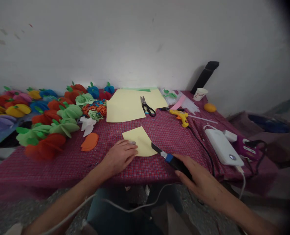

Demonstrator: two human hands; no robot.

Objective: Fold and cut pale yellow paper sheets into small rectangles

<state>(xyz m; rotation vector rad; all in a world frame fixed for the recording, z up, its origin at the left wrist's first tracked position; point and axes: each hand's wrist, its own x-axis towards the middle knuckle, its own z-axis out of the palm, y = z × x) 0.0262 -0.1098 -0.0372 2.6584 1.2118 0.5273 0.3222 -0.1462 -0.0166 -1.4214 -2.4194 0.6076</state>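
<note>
My left hand [121, 155] lies on the left side of a small pale yellow sheet [141, 140], its fingers stretched out over the paper. From the right, my right hand [191, 169] is closed round the dark handle of a utility knife [169, 159] with a blue collar. The knife's dark blade points left, its tip at the right edge of the small sheet; whether it touches the paper I cannot tell. Behind lie larger pale yellow sheets [125, 106], with black-handled scissors [147, 106] resting on them.
Colourful felt-like fruit shapes [49, 120] crowd the left, near scraps [94, 109] and orange cut pieces [89, 142]. A yellow glue gun [180, 117], paper cup [200, 94], orange fruit [209, 107], white power bank [223, 147] and purple power strip [245, 148] stand on the right.
</note>
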